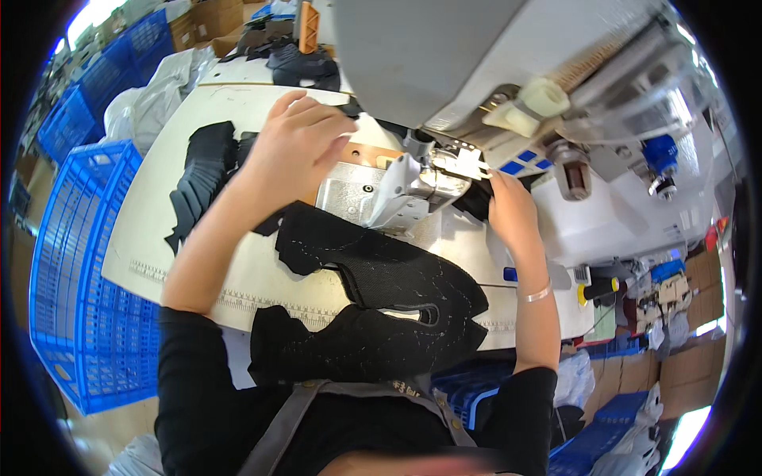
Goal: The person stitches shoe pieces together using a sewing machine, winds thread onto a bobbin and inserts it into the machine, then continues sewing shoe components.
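Observation:
My left hand [303,147] is raised over the work table, left of the sewing machine head [413,186]. Its fingers are loosely bent and apart, and nothing shows in them. My right hand [512,210] is at the machine's right side, fingertips against a pale part by the needle area. A black fabric piece [474,198] lies beside that hand; whether the fingers grip it is hidden. Closer to my body, a black shoe-upper-like piece [397,274] with a slot-shaped opening lies over the table's front edge, touched by neither hand.
Stacked black cut pieces [202,178] lie on the table's left. A blue plastic crate [95,278] stands left of the table [147,238]. The grey machine arm [413,55] overhangs the far side. A yellow-and-black thread spool [599,290] is at the right.

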Tool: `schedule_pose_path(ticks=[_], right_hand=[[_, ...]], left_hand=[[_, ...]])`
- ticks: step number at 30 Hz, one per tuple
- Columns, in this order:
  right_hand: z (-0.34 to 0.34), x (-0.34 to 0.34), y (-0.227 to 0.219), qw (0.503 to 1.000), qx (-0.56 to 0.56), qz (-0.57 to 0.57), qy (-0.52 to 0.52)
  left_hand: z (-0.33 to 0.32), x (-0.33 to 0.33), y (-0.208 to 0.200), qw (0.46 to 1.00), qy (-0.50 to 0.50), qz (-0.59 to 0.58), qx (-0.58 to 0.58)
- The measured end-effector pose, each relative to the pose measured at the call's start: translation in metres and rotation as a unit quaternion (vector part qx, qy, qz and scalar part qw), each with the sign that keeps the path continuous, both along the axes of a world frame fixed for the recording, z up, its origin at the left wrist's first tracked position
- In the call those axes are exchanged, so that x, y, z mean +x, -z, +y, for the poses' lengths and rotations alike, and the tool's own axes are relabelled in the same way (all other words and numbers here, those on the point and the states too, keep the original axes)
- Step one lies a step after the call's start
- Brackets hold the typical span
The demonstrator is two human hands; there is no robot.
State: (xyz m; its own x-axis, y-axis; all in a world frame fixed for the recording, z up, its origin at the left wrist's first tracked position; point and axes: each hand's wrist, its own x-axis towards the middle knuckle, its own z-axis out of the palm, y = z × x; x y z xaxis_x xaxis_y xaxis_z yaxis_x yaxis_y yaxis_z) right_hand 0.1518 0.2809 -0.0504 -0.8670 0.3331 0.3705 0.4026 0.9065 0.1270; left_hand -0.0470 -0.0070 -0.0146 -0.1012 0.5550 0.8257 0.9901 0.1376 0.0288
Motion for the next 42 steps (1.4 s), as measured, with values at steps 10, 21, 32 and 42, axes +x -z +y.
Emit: schedule_pose_path(ticks=[10,21,32,42], right_hand=[[-0.097,0.076,0.027,0.935,-0.295,-0.073,-0.182],[-0.082,0.074,0.023,0.931,-0.332,0.027,-0.148],[-0.129,0.025,-0.061,0.852,-0.431,0.058,-0.292],[-0.123,0.028,-0.06,0.854,-0.435,0.077,-0.276]], left_hand=[[-0.228,-0.105,0.08,0.838,-0.157,-0.377,-0.363],[-0.265,-0.088,0.1,0.811,-0.147,-0.519,-0.225],[-0.058,0.054,-0.014,0.93,0.189,-0.3,-0.093],[-0.009,0.057,-0.007,0.9,0.245,-0.35,-0.081]])
